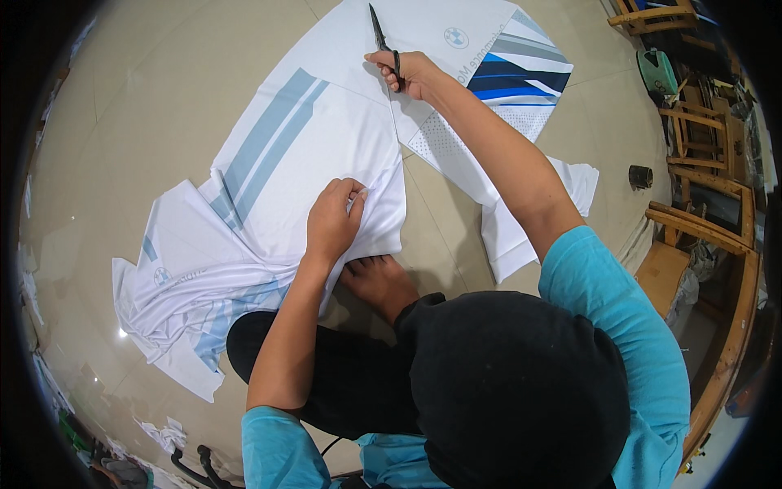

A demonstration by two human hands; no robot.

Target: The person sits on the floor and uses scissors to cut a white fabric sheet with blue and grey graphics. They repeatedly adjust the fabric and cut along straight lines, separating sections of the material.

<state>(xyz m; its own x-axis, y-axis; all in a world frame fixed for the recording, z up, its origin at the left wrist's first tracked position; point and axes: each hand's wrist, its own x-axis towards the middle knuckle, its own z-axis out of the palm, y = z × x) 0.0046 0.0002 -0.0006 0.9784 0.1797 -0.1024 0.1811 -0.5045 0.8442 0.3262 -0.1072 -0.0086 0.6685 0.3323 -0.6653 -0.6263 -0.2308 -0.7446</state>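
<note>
A large white printed cloth (342,134) lies spread on the floor, with grey-blue stripes on its left part and dark-blue and grey bands at its upper right. My right hand (410,75) grips a pair of black scissors (377,28), whose blades point away from me over the cloth. From just below that hand, a split in the cloth widens toward me, baring the floor tiles. My left hand (332,216), fingers curled, pinches the cloth left of this split. Near my left knee the cloth bunches into folds.
My bare foot (381,285) rests by the cloth's near edge. To the right stand wooden stools (696,134), a wooden frame (729,326), a green object (656,72) and a dark cylinder (641,177). White scraps (163,436) lie at the lower left.
</note>
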